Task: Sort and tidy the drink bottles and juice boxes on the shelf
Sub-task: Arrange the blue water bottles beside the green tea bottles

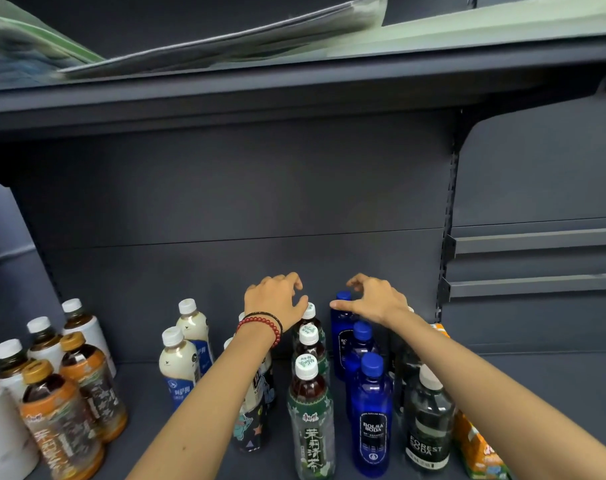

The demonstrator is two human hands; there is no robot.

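Your left hand and right hand hover loose, holding nothing, over the rear tea bottle and blue bottle, likely squaring rows.

Front blue plastic bottle with blue cap: white print reads "BOLSA SODA".
Dark clear plastic bottle with white cap: "FOREST SODA".
Green-labelled tea bottle with white cap: vertical Chinese characters "茉莉清茶".
Rear blue plastic bottle: only "BO" shows.
Orange-labelled tea bottle: print too blurred to read.
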